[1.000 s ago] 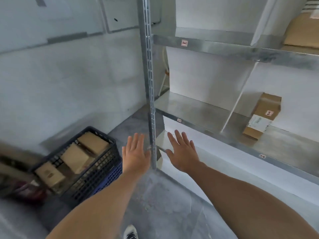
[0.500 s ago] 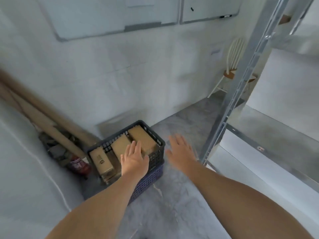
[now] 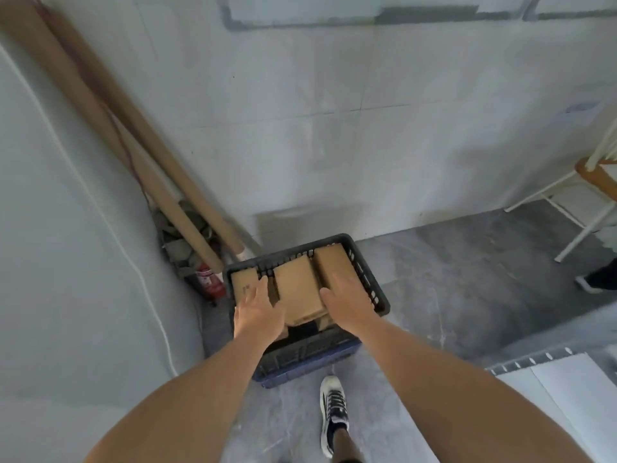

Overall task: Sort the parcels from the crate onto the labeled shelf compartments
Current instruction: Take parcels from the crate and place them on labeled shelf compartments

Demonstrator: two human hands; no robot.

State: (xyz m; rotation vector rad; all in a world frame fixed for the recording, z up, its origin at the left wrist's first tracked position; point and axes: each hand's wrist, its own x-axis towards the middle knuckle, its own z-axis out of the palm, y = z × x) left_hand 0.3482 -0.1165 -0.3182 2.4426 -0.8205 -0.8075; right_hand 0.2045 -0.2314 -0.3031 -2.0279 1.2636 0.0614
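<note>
Brown cardboard: left parcel (image 3: 242, 284), middle parcel (image 3: 297, 285), right parcel (image 3: 330, 262), side by side in dark crate (image 3: 310, 357), directly under both hands. L hand (image 3: 257, 312) flat, fingers straight + spread, over gap betw. left and middle parcels; gripping nothing. R hand (image 3: 347, 302) likewise flat, fingers extended, over right parcel. Contact w/ parcels: cannot tell. Red extinguisher (image 3: 208, 279), cardboard tubes (image 3: 100, 105) left of L hand. Shoe (image 3: 334, 409) below R hand.

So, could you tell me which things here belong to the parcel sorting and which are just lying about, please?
Job: crate, left parcel, middle parcel, right parcel, left hand, right hand.
Lying about: cardboard tubes, fire extinguisher, chair.
</note>
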